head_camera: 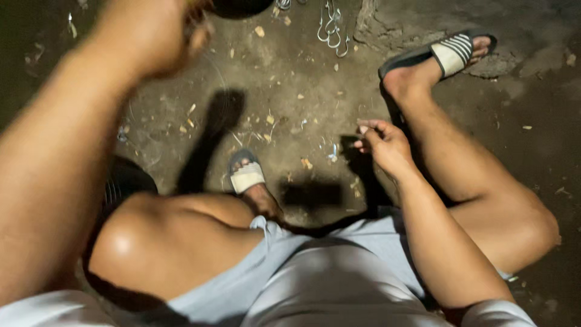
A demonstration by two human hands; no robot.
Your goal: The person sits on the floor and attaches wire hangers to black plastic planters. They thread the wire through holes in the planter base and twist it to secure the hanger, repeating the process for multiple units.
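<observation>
Dirt floor [290, 79] with wood chips, dim light, wire hooks [331, 27] at top, right hand [382, 144] pinching something too small to tell, left hand [148, 33] blurred, grasping dark object [239, 7].

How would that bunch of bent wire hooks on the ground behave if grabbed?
The wire hooks look like thin metal, so probably light and fairly stiff. They lie loosely overlapped, so they would likely snag and lift together. Pushed across the gritty dirt floor, they'd probably drag, not roll.

Light grey shorts [315, 272], white short sleeves [496, 313], black slide sandals [451, 53] with white striped straps, bare arms
</observation>
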